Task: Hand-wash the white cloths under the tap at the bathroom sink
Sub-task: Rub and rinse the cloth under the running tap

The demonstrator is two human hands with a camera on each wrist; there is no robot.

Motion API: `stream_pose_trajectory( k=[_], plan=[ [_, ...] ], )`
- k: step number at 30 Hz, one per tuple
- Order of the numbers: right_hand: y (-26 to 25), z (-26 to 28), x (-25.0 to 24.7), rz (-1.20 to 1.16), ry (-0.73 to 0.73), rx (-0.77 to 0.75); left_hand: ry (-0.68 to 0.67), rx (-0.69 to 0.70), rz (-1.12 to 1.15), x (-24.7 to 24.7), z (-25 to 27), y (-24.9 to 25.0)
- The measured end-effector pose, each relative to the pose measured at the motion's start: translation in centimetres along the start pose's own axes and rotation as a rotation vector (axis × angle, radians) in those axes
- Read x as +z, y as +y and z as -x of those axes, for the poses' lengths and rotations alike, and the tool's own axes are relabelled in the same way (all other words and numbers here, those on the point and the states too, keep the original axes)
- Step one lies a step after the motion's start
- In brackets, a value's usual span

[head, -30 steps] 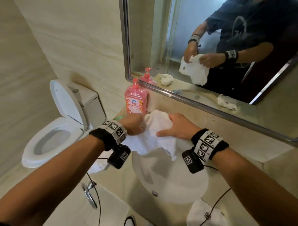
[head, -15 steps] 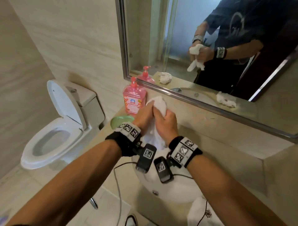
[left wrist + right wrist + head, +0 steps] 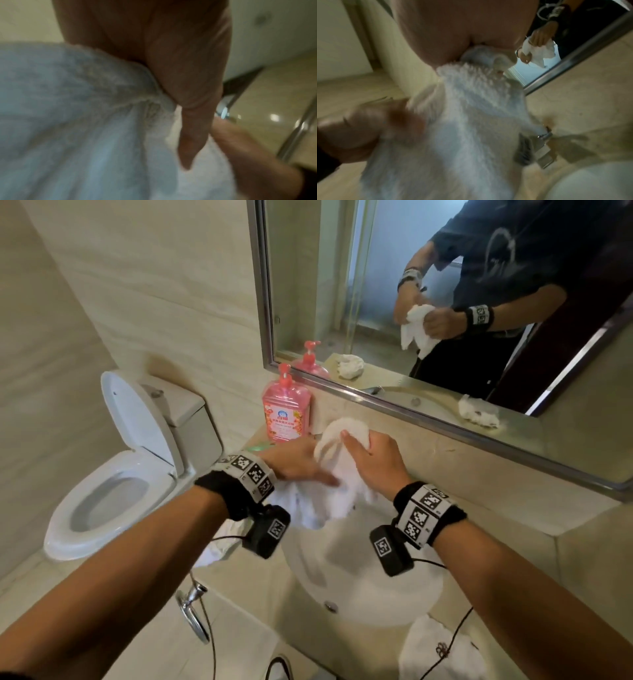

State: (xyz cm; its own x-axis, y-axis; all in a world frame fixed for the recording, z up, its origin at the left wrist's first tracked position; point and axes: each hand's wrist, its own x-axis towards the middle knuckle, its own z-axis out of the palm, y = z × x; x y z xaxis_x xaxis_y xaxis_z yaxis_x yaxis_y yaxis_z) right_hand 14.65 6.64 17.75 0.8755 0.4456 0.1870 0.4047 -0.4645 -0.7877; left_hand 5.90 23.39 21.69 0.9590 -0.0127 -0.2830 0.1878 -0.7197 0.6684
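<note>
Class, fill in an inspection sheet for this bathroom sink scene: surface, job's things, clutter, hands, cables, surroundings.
Surface: beige stone counter with a white basin set in it.
Job's things: white cloth held above the basin; second cloth on the counter's near edge; tap beside the held cloth, no water seen running.
Clutter: pink soap bottle; green dish, mostly hidden.
Hands: left hand and right hand both grip the cloth.
Cables: black cable trails from the wrist cameras across the second cloth.
Surroundings: mirror, open toilet, towel ring.
</note>
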Motion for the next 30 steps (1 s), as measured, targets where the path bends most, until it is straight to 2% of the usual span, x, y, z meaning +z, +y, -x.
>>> stream_pose_trajectory(
  k=[2, 4, 6, 8, 9, 10, 12, 13, 15, 17, 19, 21, 22, 25, 26, 28, 30],
  plan=[
    [0.2, 0.1, -1.1, 0.072, -0.169, -0.065, -0.002, -0.074, -0.399, -0.7, 0.4, -1.4],
    [0.2, 0.2, -2.3, 0.231, -0.405, -0.111, 0.0, -0.076, -0.555, -1.0, 0.8, -2.5],
    [0.1, 0.5, -2.5, 0.543, -0.576, -0.185, 0.013, -0.026, -0.499, -1.1, 1.1, -3.7],
    [0.3, 0.7, -2.3, 0.69, -0.62, -0.206, 0.074, 0.01, -0.312, -1.6, 1.5, -4.8],
    [0.6, 0.8, -2.4, 0.65, -0.608, -0.161, 0.103, 0.018, -0.19, -1.7, 1.7, -5.4],
    [1.0, 0.8, -2.4, 0.515, -0.589, -0.053, 0.135, 0.028, -0.067, -1.7, 1.9, -6.0],
    [1.6, 0.7, -2.1, 0.089, -0.501, 0.217, 0.219, 0.007, 0.165, -1.2, 2.0, -6.8],
    [1.6, 0.8, -1.8, -0.08, -0.419, 0.314, 0.248, -0.023, 0.265, -0.8, 1.9, -6.9],
    [1.4, 0.7, -0.4, -0.244, -0.218, 0.382, 0.286, -0.09, 0.503, 0.2, 1.4, -6.4],
    [0.4, 1.1, 1.8, -0.29, -0.011, 0.354, 0.333, -0.126, 0.727, 1.2, 0.5, -5.4],
    [-1.2, 1.8, 4.6, -0.328, 0.067, 0.241, 0.357, -0.155, 0.928, 1.6, -0.4, -4.2],
    [-2.6, 2.1, 6.9, -0.307, 0.032, 0.139, 0.359, -0.11, 1.015, 2.1, -1.2, -3.0],
    [-3.1, 1.7, 7.5, -0.287, 0.039, 0.134, 0.363, -0.096, 1.012, 2.3, -1.5, -2.6],
    [-3.4, -0.1, 7.6, -0.312, 0.087, 0.342, 0.271, -0.114, 1.066, 2.5, -1.7, -2.4],
    [-3.3, -0.3, 8.0, -0.313, 0.09, 0.339, 0.259, -0.112, 1.075, 2.2, -1.8, -2.8],
    [-3.3, 0.7, 9.8, -0.3, 0.032, 0.23, 0.324, -0.138, 1.058, 1.8, -1.7, -4.0],
    [-2.6, 1.5, 11.2, -0.239, -0.018, 0.161, 0.349, -0.233, 0.999, 2.2, -1.5, -5.3]
  ],
)
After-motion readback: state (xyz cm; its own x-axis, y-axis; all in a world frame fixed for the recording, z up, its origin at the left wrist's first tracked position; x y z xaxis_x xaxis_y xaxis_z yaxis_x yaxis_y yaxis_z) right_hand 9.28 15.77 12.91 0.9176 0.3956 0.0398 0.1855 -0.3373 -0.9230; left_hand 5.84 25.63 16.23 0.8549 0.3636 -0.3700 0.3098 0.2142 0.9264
